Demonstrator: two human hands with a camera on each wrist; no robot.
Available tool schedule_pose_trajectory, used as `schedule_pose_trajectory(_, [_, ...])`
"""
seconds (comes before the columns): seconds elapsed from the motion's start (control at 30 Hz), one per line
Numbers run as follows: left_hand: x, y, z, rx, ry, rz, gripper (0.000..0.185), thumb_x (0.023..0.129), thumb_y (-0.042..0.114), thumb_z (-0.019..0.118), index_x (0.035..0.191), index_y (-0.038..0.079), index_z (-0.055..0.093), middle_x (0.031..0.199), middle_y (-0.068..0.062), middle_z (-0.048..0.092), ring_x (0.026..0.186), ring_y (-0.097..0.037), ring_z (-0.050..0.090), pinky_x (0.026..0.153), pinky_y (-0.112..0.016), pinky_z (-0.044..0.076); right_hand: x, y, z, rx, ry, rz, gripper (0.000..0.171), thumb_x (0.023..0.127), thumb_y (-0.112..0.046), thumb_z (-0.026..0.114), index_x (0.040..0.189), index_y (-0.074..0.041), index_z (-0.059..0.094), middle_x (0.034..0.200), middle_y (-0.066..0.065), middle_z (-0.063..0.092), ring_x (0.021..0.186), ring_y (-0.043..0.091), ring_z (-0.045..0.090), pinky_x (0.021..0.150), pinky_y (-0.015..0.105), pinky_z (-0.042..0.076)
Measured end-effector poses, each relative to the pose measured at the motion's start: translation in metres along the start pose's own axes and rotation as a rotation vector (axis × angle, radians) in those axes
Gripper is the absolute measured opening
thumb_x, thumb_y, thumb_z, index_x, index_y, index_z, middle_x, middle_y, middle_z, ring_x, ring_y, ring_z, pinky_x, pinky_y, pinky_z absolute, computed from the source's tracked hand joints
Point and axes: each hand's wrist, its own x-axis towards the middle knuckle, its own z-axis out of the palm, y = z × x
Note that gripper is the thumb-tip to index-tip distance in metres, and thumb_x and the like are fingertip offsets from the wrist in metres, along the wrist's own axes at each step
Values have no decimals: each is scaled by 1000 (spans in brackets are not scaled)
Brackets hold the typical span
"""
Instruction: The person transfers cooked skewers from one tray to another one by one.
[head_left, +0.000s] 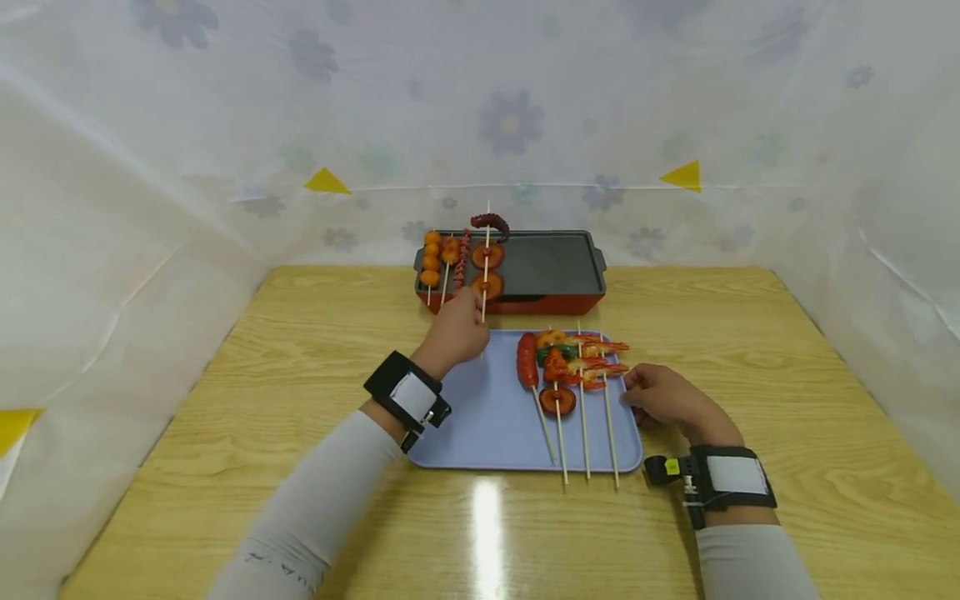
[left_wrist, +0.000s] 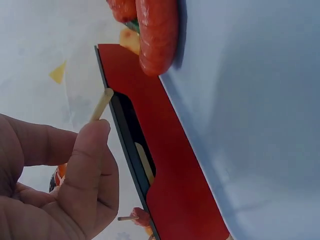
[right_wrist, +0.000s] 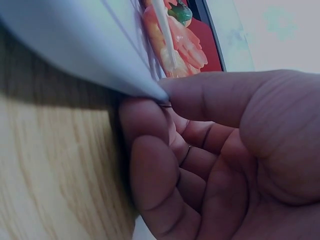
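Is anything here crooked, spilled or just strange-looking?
Nothing is spilled or broken. One oddity: on the grill pan, the octopus skewer held by the left hand pokes past the back rim. Skewer sticks also overhang the blue tray's near edge.

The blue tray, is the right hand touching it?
Touching. The right wrist view shows the right hand with its thumb over the edge of the blue tray and its fingers under it, pinching the rim.

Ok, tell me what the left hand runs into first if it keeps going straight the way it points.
Probably the red grill pan: the left hand, pinching a skewer stick, points at its near wall, just ahead. Depth is unclear.
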Motion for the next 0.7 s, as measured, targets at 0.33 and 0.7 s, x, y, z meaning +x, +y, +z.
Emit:
schedule_pose_trajectory(0.33, [-49,1,2,-56,33,43,25,88,-2,56,113,-1,51,92,-8,55,77,-21,52,62,-29,43,2,1,-1,-6,-4,-5,17,98,-11,56,108,2,52,84,10,57,72,22,59,61,34,50])
schedule_pose_trajectory(0.7, [-86,-6,18,-105,-157,-12,19,90,0,55,108,2,50,84,-4,53,65,-15,49,55,-27,39,1,0,-1,-10,-3,8,18,97,-10,57,108,3,52,84,10,57,71,21,58,61,34,50])
